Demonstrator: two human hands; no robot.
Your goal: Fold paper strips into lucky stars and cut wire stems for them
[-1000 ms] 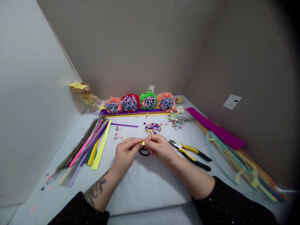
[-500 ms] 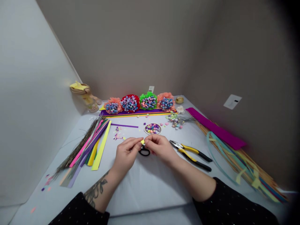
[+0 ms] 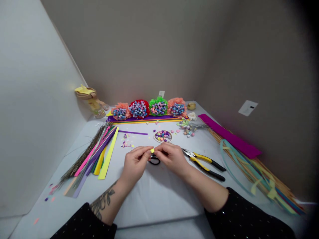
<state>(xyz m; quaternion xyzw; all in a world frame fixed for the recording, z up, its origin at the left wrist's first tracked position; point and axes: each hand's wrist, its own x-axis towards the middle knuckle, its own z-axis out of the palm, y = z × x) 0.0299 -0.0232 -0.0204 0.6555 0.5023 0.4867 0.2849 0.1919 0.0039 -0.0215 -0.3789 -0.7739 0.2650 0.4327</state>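
Between my two hands is a small folded piece of yellow paper (image 3: 152,150). My left hand (image 3: 136,162) pinches it between thumb and fingertips. The fingertips of my right hand (image 3: 171,157) are pinched together at its right side. Below the fingers, black-handled scissors (image 3: 155,161) lie on the table, partly hidden by my hands. Just beyond stands a round dish (image 3: 154,138) filled with small folded paper stars (image 3: 163,135) in purple, pink and yellow. To the right of my right hand lie pliers (image 3: 203,162) with yellow and black handles.
Paper strips (image 3: 108,154) and thin wire stems (image 3: 84,154) lie at the left. Several star-filled paper flowers (image 3: 159,108) line the back. A magenta sheet (image 3: 230,136) rests over wooden sticks (image 3: 281,189) at the right. A cup (image 3: 93,101) stands at the back left.
My hands stay in nearly the same place. The fingers of my right hand have shifted slightly around the yellow paper, and more of it shows between the fingertips.
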